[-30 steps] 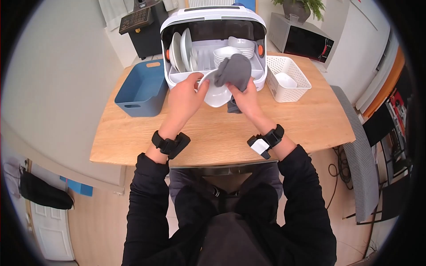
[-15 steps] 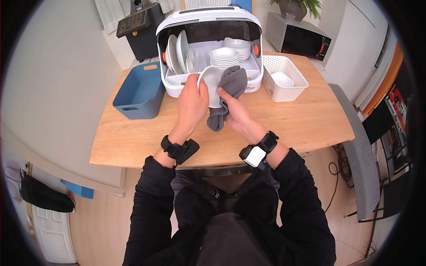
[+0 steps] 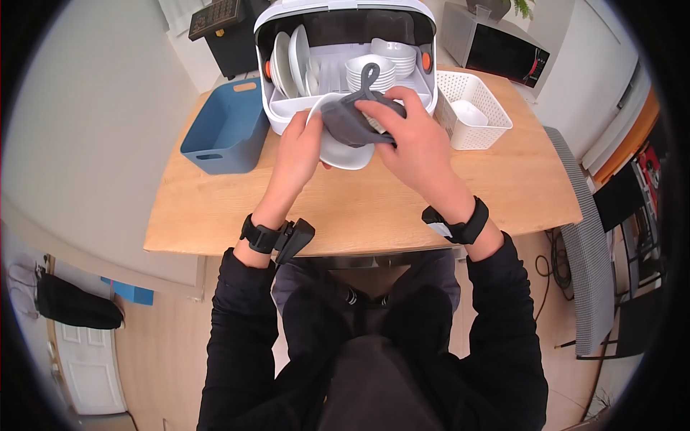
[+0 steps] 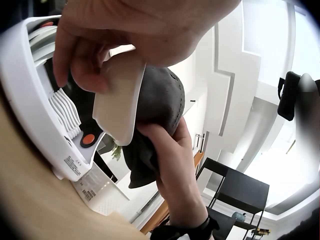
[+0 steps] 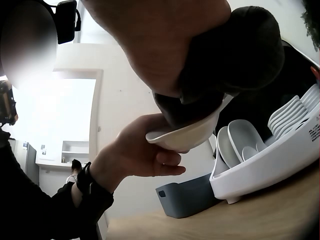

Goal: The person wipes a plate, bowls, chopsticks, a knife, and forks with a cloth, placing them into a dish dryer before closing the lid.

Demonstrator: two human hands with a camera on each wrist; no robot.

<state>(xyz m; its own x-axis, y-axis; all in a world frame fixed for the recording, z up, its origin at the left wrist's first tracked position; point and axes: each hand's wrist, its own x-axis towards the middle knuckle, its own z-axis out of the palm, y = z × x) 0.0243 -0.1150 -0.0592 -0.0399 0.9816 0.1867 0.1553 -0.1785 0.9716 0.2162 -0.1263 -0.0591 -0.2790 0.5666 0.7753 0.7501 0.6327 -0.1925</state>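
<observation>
In the head view the left hand [image 3: 296,152] grips the left edge of a white bowl [image 3: 346,155], tilted above the table in front of the dish rack. The right hand [image 3: 420,147] holds a dark grey cloth [image 3: 348,123] against the bowl's inside, with a loop of cloth standing up. In the left wrist view the bowl [image 4: 119,97] hangs from the left hand's fingers, and the cloth [image 4: 159,100] bulges behind it. From the right wrist view, the left hand [image 5: 145,147] supports the bowl [image 5: 187,135] from below while cloth [image 5: 190,110] lies inside it.
The white dish rack [image 3: 287,108] holds upright plates [image 3: 299,61] and stacked bowls [image 3: 370,72]. A blue basket [image 3: 228,129] stands left of it. On the right is a white perforated basket [image 3: 483,136] with a white bowl [image 3: 468,113] inside; a microwave [image 3: 496,50] stands behind.
The right hand has turned over and moved up and right, now gripping the cloth from above. The cloth has shifted into the bowl, and the bowl has tilted in the left hand.
</observation>
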